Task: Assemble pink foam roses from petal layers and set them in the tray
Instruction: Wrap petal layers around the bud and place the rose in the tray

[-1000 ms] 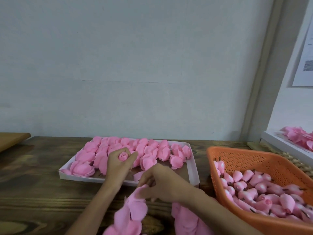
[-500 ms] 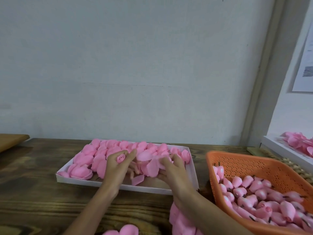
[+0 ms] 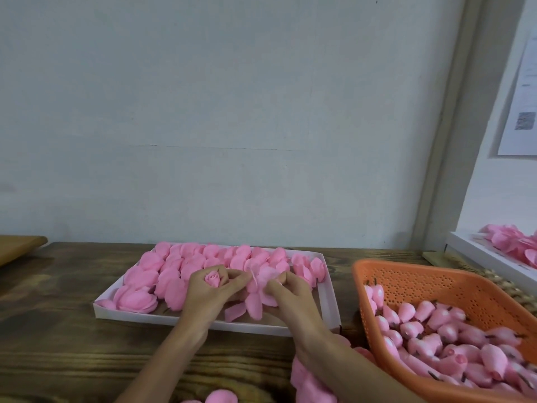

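Note:
My left hand [image 3: 207,292] grips a small pink rose bud [image 3: 213,278] upright in its curled fingers, over the white tray [image 3: 327,303]. Right beside it, my right hand [image 3: 290,298] pinches a pink petal layer [image 3: 258,289] whose petals hang down over the tray. The fingertips of both hands nearly meet. Several finished pink roses [image 3: 139,298] fill the tray's back and left side. A loose petal [image 3: 234,312] lies on the tray floor below my hands.
An orange perforated basket [image 3: 412,282] at the right holds several pink buds [image 3: 430,330] with dark stems. Loose pink petal layers [image 3: 308,382] lie on the wooden table [image 3: 58,338] near the front edge. A second white tray [image 3: 488,257] with pink pieces stands far right.
My right hand has lifted a petal layer from the table pile up to the tray, beside the bud in my left hand. The view has tilted up slightly.

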The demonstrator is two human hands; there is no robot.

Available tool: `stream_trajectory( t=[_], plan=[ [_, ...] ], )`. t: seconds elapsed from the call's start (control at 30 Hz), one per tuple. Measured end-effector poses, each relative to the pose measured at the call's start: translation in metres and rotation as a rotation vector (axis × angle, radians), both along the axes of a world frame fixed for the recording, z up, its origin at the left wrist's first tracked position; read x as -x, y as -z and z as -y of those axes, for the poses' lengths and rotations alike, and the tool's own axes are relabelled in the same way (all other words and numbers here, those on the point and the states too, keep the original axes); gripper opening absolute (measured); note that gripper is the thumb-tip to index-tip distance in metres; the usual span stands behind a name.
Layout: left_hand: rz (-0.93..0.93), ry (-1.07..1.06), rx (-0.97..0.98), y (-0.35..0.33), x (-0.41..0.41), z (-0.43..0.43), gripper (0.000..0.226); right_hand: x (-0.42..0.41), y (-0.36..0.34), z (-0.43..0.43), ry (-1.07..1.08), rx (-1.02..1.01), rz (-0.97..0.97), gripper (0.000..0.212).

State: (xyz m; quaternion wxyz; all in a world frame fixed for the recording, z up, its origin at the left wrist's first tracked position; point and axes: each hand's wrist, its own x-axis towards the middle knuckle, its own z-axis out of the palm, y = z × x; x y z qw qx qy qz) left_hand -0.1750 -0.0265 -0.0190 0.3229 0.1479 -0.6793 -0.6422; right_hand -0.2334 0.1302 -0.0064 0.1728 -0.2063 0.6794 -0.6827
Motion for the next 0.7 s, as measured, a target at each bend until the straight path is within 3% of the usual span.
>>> stream_trajectory(
  t=[0.1,0.17,0.37,0.53,0.7],
  plan=[
    [0.007,-0.008,-0.033,-0.002,0.001,0.001,0.005,0.0,0.0,0.001,-0.003,0.016,-0.016,0.03],
    [0.002,0.023,-0.099,-0.004,0.001,0.002,0.003,0.002,0.001,0.001,0.015,0.011,-0.028,0.024],
    [-0.102,-0.048,-0.09,-0.008,-0.001,0.002,0.029,0.003,0.005,0.005,0.043,0.033,-0.015,0.011],
    [-0.045,-0.067,0.006,-0.002,0.003,0.01,0.014,0.005,0.007,0.006,0.038,0.05,-0.018,0.01],
    [-0.069,-0.068,0.055,0.003,0.003,0.009,0.023,0.008,0.008,0.006,0.024,0.089,0.037,0.04]
  ],
)
